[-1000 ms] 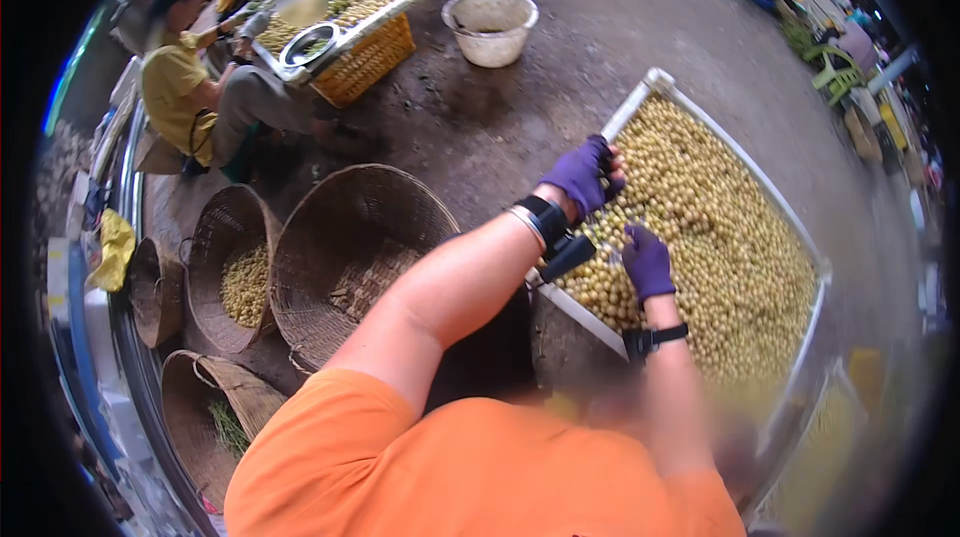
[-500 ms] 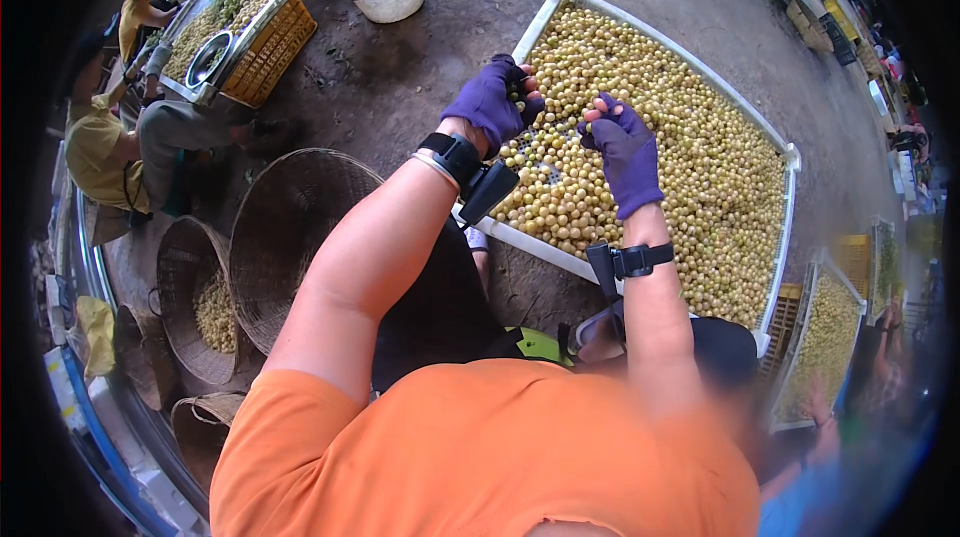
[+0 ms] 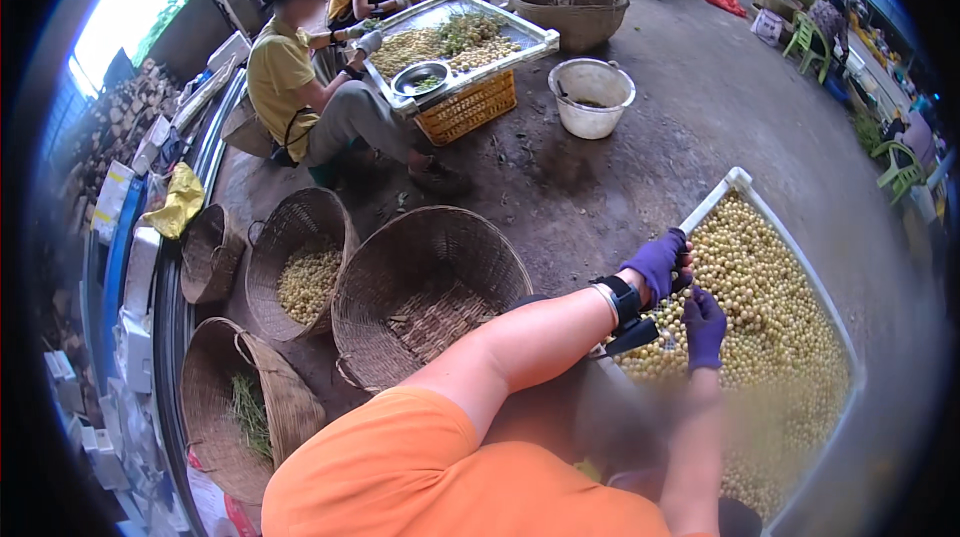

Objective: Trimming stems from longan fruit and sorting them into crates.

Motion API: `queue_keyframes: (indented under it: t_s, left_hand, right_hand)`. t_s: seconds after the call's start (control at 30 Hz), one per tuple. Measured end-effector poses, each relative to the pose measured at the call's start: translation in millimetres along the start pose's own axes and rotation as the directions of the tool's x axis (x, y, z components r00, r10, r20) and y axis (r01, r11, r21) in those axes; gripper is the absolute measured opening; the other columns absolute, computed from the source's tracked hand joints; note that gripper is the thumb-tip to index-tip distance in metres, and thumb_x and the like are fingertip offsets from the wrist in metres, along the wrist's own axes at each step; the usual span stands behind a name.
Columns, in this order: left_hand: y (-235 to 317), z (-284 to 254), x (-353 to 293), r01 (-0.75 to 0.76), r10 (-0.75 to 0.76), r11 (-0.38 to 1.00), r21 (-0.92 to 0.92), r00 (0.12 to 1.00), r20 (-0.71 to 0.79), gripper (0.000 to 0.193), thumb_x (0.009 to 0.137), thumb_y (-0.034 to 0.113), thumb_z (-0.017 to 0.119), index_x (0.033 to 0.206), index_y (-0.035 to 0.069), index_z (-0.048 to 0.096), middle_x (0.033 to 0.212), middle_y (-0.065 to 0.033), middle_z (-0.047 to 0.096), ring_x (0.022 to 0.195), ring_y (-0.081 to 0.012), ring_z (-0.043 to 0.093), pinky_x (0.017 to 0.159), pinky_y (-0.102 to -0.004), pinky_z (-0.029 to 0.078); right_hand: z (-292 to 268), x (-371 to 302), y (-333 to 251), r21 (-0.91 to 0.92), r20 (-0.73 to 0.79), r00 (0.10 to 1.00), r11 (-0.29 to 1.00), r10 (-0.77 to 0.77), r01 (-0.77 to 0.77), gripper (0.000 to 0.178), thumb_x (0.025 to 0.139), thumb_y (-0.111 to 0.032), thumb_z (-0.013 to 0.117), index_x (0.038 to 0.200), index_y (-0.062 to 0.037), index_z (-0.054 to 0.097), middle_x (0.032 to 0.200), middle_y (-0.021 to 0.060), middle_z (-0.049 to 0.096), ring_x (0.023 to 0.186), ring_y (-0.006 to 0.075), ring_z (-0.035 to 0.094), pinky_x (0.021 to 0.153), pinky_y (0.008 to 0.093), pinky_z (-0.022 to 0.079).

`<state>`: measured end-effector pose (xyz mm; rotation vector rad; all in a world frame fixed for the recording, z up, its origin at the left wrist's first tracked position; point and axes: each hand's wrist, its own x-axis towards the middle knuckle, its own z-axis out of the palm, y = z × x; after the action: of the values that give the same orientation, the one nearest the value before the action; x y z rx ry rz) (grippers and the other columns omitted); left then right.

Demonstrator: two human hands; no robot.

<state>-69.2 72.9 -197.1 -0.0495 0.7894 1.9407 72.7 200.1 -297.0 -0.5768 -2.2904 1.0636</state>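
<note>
The small round fruits (image 3: 762,282) are best handled with the fingertips and a light touch, as firm pressure could well bruise them; both hands are best kept low and close together, so that anything let go is dropped only a little way; a stable wrist is advised, since loose fruits would probably be rolled by a careless sweep.

The left hand (image 3: 655,269), in a purple glove, is held at about ten o'clock on the white-rimmed tray (image 3: 739,178); its fingers are curled inward, but whether anything is pinched cannot be told; the right hand (image 3: 706,329), gloved alike, is placed just beside it, at five o'clock from it; its fingers are bent, and whether they are pressed together or closed on a fruit cannot be told.

The fruits are spread thickly over the tray, between three and four o'clock in the view; they are coloured pale yellow to tan, with a greenish tint here and there; toward four o'clock they are blurred; more such fruits are held in a wicker basket (image 3: 268,287) between eight and nine o'clock.
</note>
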Motion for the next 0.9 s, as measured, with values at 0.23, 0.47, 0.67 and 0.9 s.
queue_keyframes:
  t_s: [0.23, 0.47, 0.67, 0.9]
  left_hand:
    - [-25.7, -1.3, 3.8, 0.059, -0.174, 0.915, 0.399, 0.951, 0.257, 0.016, 0.087, 0.027, 0.061, 0.08, 0.016, 0.052, 0.065, 0.0018, 0.047, 0.054, -0.0095, 0.047, 0.049, -0.0241, 0.044]
    - [-19.8, 24.0, -38.4, -0.429, -0.063, 0.536, 0.727, 0.838, 0.542, 0.008, 0.074, 0.002, 0.062, 0.079, 0.008, 0.062, 0.076, -0.0018, 0.057, 0.063, -0.0131, 0.052, 0.053, -0.0277, 0.044]
    - [-29.6, 18.1, -19.6, -0.571, 0.05, 0.336, 0.749, 0.805, 0.591, 0.014, 0.069, 0.001, 0.068, 0.08, 0.01, 0.064, 0.078, -0.0063, 0.064, 0.066, -0.0178, 0.062, 0.054, -0.0316, 0.048]
    - [-33.4, 16.0, -12.5, -0.528, 0.089, 0.262, 0.808, 0.847, 0.525, 0.011, 0.071, 0.002, 0.065, 0.078, 0.007, 0.059, 0.072, -0.0075, 0.061, 0.064, -0.0203, 0.062, 0.052, -0.0312, 0.049]
  right_hand:
    - [-38.1, 1.5, -67.9, 0.405, -0.283, 0.946, 0.914, 0.159, -0.033, 0.031, 0.09, -0.004, 0.059, 0.12, 0.0017, 0.057, 0.089, -0.0025, 0.057, 0.071, 0.0034, 0.049, 0.062, 0.0176, 0.042]
    - [-53.8, -7.1, -129.3, 0.51, -0.269, 0.897, 0.842, 0.351, -0.176, 0.033, 0.092, -0.01, 0.058, 0.122, 0.0043, 0.056, 0.103, 0.0038, 0.062, 0.087, 0.0092, 0.058, 0.075, 0.023, 0.049]
    - [-50.0, -14.2, -128.4, 0.452, -0.296, 0.916, 0.884, 0.272, -0.117, 0.032, 0.094, -0.012, 0.056, 0.122, 0.0041, 0.056, 0.108, 0.0048, 0.062, 0.093, 0.0094, 0.058, 0.082, 0.0233, 0.048]
    - [-46.0, -19.2, -127.6, 0.39, -0.349, 0.911, 0.918, 0.221, -0.073, 0.032, 0.092, -0.013, 0.058, 0.12, 0.0035, 0.057, 0.105, 0.0035, 0.062, 0.089, 0.0089, 0.058, 0.08, 0.0237, 0.049]
